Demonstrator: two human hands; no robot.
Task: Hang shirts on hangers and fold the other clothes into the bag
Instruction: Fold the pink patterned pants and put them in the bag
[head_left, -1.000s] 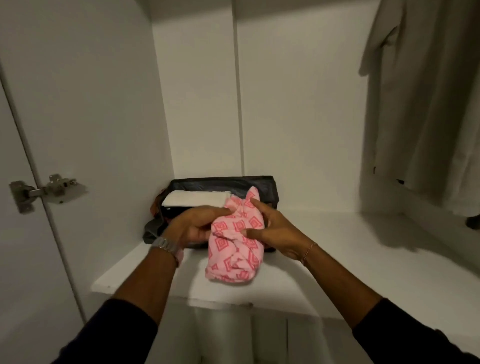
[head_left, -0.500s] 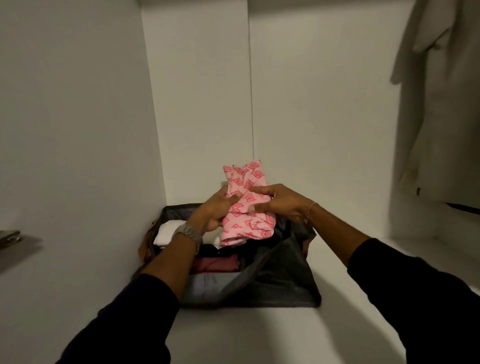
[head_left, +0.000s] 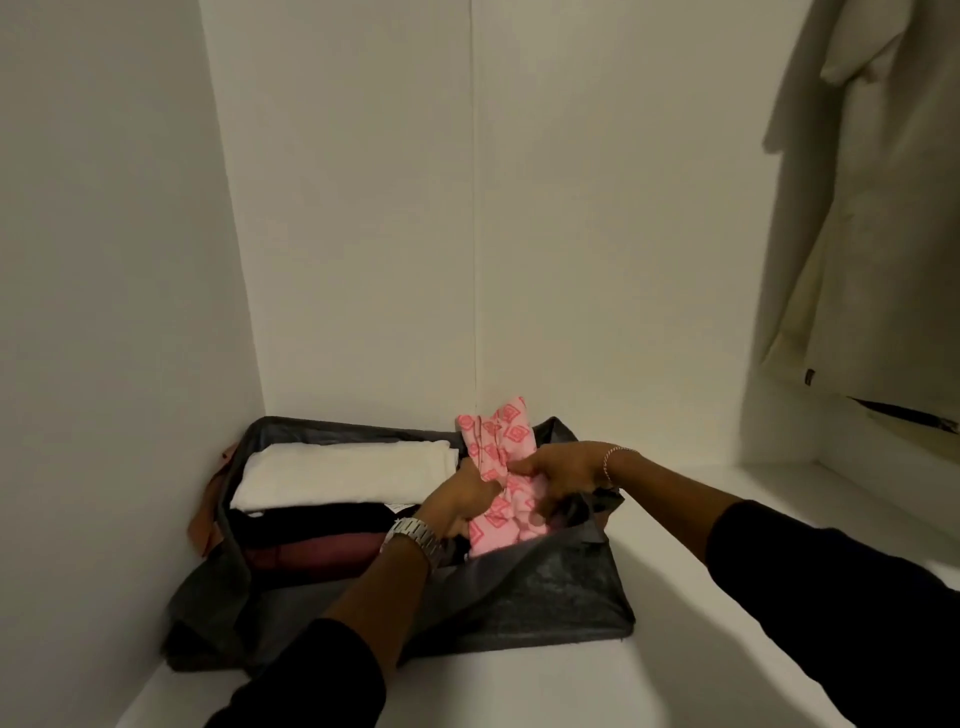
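on the white shelf (head_left: 701, 519) the dark bag (head_left: 545, 592) stands open, white, black and maroon folds stacked at its left. the left hand (head_left: 460, 501) and right hand (head_left: 563, 475) both grip the folded pink garment (head_left: 501, 488), half inside at the right end; packing is the step, and next it likely needs pressing down flat, then letting go.

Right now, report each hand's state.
Left hand: gripping the pink patterned cloth.
Right hand: gripping the same cloth, over the bag.

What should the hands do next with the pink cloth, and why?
Probably push the pink cloth down into the bag beside the white folded cloth: both the left hand and right hand grip it, half inside, its top sticking up.
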